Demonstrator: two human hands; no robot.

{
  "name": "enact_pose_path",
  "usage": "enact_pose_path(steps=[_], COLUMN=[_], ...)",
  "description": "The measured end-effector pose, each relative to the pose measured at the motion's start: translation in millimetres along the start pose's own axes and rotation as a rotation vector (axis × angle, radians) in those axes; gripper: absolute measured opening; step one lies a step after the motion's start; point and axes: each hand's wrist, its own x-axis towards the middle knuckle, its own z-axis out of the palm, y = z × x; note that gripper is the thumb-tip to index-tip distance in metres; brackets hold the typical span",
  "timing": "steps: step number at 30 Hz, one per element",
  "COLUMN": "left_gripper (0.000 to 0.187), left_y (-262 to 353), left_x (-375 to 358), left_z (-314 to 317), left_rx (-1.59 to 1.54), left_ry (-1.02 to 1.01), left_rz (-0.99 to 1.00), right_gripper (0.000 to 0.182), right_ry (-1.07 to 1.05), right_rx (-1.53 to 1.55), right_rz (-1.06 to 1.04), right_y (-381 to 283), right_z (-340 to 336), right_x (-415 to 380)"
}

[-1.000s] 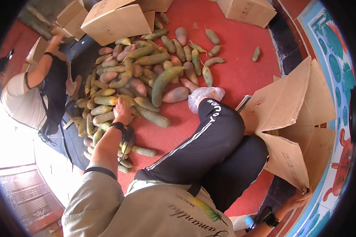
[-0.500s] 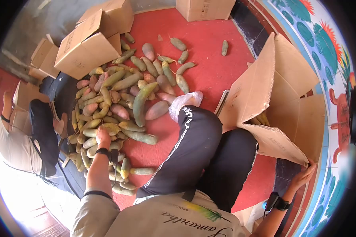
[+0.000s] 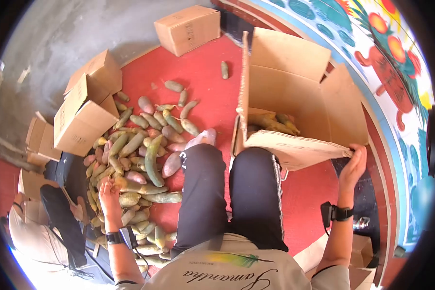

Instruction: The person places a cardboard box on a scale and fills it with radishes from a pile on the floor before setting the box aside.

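Observation:
My left hand is over the near side of a heap of long green and pinkish vegetables, its fingers apart and touching the heap. Close by lies a large curved green one. Right of my knees, a big open cardboard box leans toward me, with several of the same vegetables inside. My right hand grips the near right corner of its flap, fingers wrapped over the edge.
Brown cartons stand beyond the heap, another carton at the back wall. One loose vegetable lies on the red floor. A clear plastic bag is behind my left knee. Another person sits at the left.
My view has swung right, bringing more of the box's inside into sight. My left hand has shifted off the vegetable it was on; my right hand still holds the box flap.

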Motion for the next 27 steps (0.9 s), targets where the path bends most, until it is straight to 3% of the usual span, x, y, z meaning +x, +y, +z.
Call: enact_pose_path(steps=[2, 8, 12, 16, 20, 22, 23, 24, 26, 27], left_gripper=[0.010, 0.012, 0.010, 0.013, 0.013, 0.014, 0.019, 0.019, 0.027, 0.032], left_y=[60, 240, 304, 331, 326, 321, 317, 316, 314, 311], left_x=[6, 7, 2, -14, -23, -27, -24, -23, -16, -5], left_z=[30, 105, 156, 217, 273, 288, 293, 294, 295, 293], left_rx=[-0.627, -0.803, -0.957, -0.860, -0.626, -0.339, -0.235, -0.237, -0.136, 0.075], left_ry=[-0.101, -0.393, -0.702, -0.922, -1.104, -1.079, -1.038, -1.047, -0.831, -0.702], left_rz=[-0.118, 0.384, 0.531, 0.558, 0.420, 0.426, 0.563, 0.566, 0.741, 0.875], right_gripper=[0.026, 0.025, 0.024, 0.021, 0.018, 0.016, 0.016, 0.015, 0.014, 0.013], right_ry=[-0.015, 0.007, 0.018, 0.016, 0.000, -0.032, -0.028, -0.067, -0.102, -0.058], right_rx=[0.005, 0.022, -0.003, 0.000, 0.010, 0.018, 0.011, 0.023, 0.028, 0.114], right_rz=[0.018, 0.008, -0.015, -0.054, -0.066, -0.085, -0.082, -0.072, -0.056, 0.019], right_y=[-4, -4, -4, 0, 3, 4, 4, 4, 1, -1], right_z=[-3, -9, -14, -18, -22, -26, -28, -31, -38, -42], right_x=[0, -9, -14, -20, -27, -29, -29, -29, -25, -18])
